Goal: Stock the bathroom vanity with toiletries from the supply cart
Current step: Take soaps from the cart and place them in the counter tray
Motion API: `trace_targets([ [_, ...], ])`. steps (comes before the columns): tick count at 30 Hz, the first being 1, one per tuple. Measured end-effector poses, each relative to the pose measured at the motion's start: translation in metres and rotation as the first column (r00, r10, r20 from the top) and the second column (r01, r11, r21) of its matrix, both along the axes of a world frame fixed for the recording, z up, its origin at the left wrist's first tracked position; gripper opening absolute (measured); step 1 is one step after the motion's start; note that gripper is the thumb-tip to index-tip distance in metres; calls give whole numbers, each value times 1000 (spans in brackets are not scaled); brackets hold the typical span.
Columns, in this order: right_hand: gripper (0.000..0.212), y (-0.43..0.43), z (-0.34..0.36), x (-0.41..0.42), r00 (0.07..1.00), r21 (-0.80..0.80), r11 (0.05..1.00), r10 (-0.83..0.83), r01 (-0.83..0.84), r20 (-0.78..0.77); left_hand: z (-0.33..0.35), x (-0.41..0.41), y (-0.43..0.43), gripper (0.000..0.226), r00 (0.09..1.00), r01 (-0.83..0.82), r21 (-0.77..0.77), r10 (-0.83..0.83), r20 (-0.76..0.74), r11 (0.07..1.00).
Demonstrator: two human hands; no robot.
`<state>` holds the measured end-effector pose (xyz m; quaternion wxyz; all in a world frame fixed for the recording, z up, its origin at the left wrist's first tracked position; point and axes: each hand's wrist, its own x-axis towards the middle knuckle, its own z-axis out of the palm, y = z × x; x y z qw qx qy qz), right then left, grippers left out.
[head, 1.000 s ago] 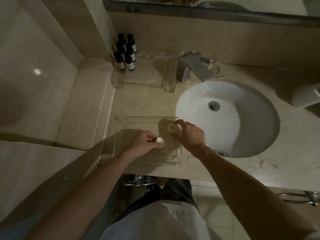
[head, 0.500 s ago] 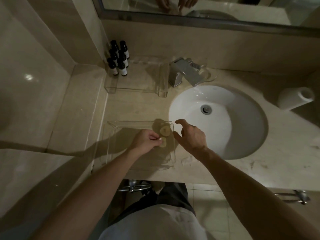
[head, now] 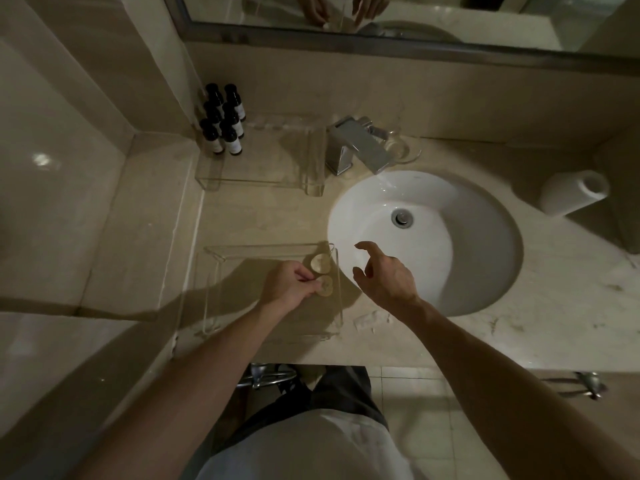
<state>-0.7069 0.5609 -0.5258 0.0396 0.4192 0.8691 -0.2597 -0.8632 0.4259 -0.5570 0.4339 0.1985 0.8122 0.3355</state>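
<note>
surface (head: pixel 263 216): beige stone, white sink (head: pixel 485 244) inset, clear tray (head: pixel 263 247) at front
left hand (head: pixel 289 289): fingers pinch round soap (head: pixel 326 285)
right hand (head: pixel 384 278): fingers spread, empty
room: mirror (head: pixel 450 15) above

**Dim, yellowish light and a wide-angle bend**

The scene is dim and warm-toned. The white sink (head: pixel 433 202) is the brightest thing, and its right half falls into soft grey shade. Left of the sink, broad arm shadows lie dark across the surface (head: pixel 263 216). Far left of the sink, a small glare spot shines on the wall (head: pixel 52 202). Straight lines bow towards the edges, the corners darken, and fine detail is soft.
</note>
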Motion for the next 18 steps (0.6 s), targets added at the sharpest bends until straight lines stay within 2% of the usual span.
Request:
trace_targets([
  [6, 48, -1, -1, -2, 1000, -6, 1000, 15, -15, 0, -1, -1, -2, 22, 999, -34, 9, 34, 5, 999],
  [10, 49, -3, 2, -3, 1000, -1, 1000, 14, -14, 1, 5, -5, -6, 13, 999, -27, 40, 25, 45, 999],
  [16, 48, -11, 15, 6, 999, 14, 999, -33, 33, -19, 26, -14, -10, 11, 1000, 8, 74, -7, -21, 997],
  [18, 48, -16, 19, 14, 996, 3, 997, -82, 83, -38, 34, -20, -6, 9, 996, 38, 92, -29, -90, 995],
])
